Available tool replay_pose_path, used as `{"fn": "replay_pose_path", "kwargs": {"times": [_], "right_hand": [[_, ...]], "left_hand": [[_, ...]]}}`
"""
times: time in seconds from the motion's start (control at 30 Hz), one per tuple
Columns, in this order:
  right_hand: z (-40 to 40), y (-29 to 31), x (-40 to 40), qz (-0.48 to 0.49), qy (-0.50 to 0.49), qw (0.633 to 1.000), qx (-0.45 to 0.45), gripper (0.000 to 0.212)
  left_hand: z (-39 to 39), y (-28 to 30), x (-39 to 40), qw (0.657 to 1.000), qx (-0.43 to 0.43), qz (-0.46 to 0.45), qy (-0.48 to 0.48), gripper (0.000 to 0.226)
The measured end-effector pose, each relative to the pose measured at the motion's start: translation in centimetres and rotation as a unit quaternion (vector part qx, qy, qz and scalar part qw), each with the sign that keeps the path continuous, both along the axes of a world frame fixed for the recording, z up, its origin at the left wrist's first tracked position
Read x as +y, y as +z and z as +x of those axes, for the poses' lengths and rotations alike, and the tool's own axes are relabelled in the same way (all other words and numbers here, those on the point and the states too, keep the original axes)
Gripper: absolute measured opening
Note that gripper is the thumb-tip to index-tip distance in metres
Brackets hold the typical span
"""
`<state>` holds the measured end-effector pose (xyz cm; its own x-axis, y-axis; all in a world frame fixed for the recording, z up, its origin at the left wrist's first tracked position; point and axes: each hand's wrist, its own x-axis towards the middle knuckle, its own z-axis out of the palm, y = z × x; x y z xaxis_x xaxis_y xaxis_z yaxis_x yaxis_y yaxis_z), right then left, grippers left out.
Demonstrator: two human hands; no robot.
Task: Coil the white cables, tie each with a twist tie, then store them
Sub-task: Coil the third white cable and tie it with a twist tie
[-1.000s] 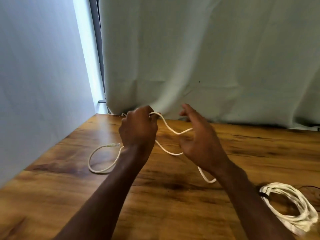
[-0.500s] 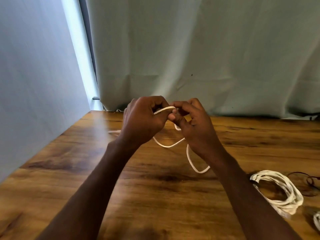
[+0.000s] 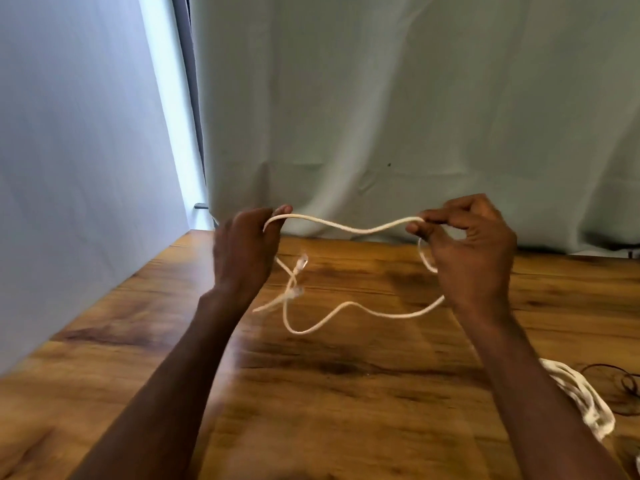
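Note:
A thin white cable (image 3: 349, 227) is stretched in the air between both hands above the wooden table (image 3: 311, 393). My left hand (image 3: 244, 251) pinches it at the left, my right hand (image 3: 474, 247) pinches it at the right. Below them the cable hangs in loose loops, with its clear plug ends (image 3: 299, 275) dangling near the left wrist, blurred. A second white cable, coiled into a bundle (image 3: 585, 400), lies on the table at the right, partly hidden by my right forearm.
A pale curtain (image 3: 381, 116) hangs close behind the table's far edge. A light wall panel (image 3: 69, 168) borders the table on the left. Thin dark wire loops (image 3: 623, 382) lie beside the coiled bundle at the right edge.
My hands, which were touching half a second ago, have drawn apart and pulled a length of cable taut between them. The cable's loose end has lifted off the table.

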<state>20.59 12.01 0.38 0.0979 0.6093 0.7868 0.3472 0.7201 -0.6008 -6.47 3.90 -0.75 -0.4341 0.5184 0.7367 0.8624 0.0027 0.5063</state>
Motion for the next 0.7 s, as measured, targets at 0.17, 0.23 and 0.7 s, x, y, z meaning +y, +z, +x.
{"fn": "replay_pose_path", "kwargs": {"times": [0.17, 0.23, 0.7], "right_hand": [[-3.5, -2.6, -1.4, -0.025, 0.109, 0.941, -0.319, 0.034], [-4.1, -2.6, -2.6, -0.08, 0.169, 0.91, -0.37, 0.057], [-3.7, 0.8, -6.1, -0.282, 0.471, 0.827, -0.125, 0.022]], "left_hand": [[3.0, 1.3, 0.4, 0.914, -0.357, 0.053, -0.188, 0.057], [2.6, 0.9, 0.5, 0.965, -0.231, 0.068, -0.106, 0.062], [6.5, 1.2, -1.1, 0.987, 0.054, 0.131, 0.078, 0.046]]}}
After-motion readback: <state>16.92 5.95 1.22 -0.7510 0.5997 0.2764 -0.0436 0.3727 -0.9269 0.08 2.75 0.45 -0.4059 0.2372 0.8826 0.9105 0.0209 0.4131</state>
